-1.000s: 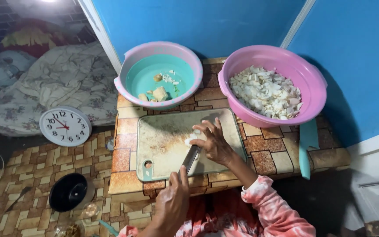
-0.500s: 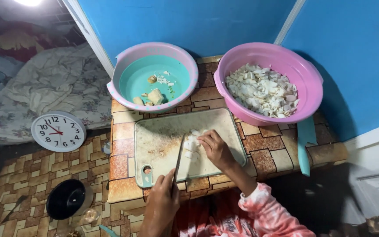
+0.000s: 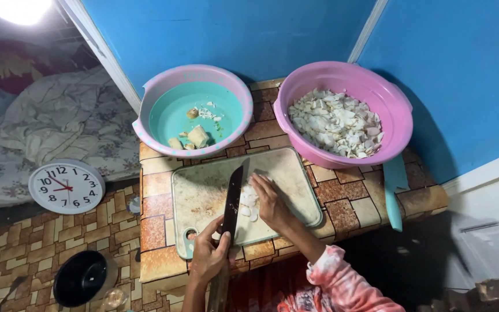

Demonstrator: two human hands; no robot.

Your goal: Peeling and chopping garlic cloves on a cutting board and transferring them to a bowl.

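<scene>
My left hand [image 3: 208, 256] grips the handle of a dark-bladed knife [image 3: 232, 199]. The blade lies along the pale cutting board [image 3: 203, 190], just left of a small pile of white chopped pieces [image 3: 248, 201]. My right hand [image 3: 271, 203], in a pink patterned sleeve, rests on the board with its fingers curled over those pieces. Behind the board stand two basins. The teal and pink one [image 3: 171, 118] holds a few scraps. The pink one [image 3: 397, 118] is full of white chopped pieces.
Board and basins sit on a low, brick-patterned table [image 3: 347, 199] against a blue wall. A teal lid or tool [image 3: 394, 190] lies at the table's right edge. On the floor to the left are a white wall clock [image 3: 66, 186], a black bowl [image 3: 82, 278] and crumpled bedding [image 3: 59, 124].
The knife has swung from a slant under my right hand to lie straight along the board, left of the pieces. My right hand has stayed on the pile.
</scene>
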